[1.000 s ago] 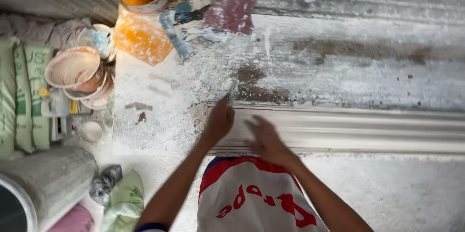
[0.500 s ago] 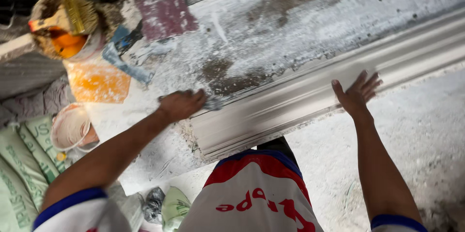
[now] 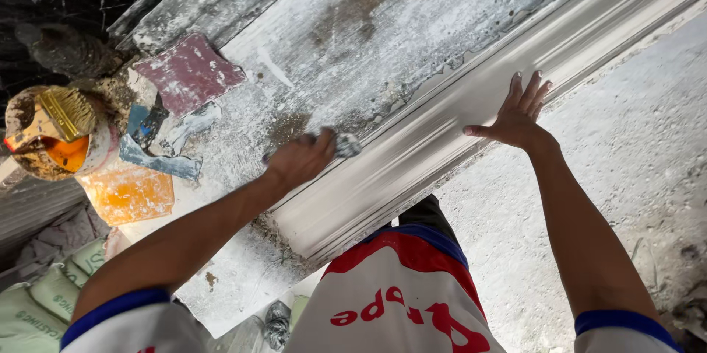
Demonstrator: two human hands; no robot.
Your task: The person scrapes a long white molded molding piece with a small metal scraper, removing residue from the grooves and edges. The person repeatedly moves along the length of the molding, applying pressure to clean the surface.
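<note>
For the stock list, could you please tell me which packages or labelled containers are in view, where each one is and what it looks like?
Sacks: bottom left corner, stacked, pale green with dark print.
Tin: left edge, round, smeared, orange inside, a yellow-bristled brush resting across it.
Orange plastic bag: just below the tin, flat, translucent.
No signs or screens are in view.

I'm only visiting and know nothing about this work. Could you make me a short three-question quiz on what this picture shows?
1. True or false: the right hand lies flat and open on the long white moulded plaster strip.
2. What does the left hand hold?
A. a small whitish-grey scrap
B. a hammer
C. a yellow brush
3. Fill in: the yellow-bristled brush rests in a stained round ___ with orange inside.

Key: 1 true; 2 A, its grip closed around the small whitish-grey scrap beside the strip; 3 tin.
</note>
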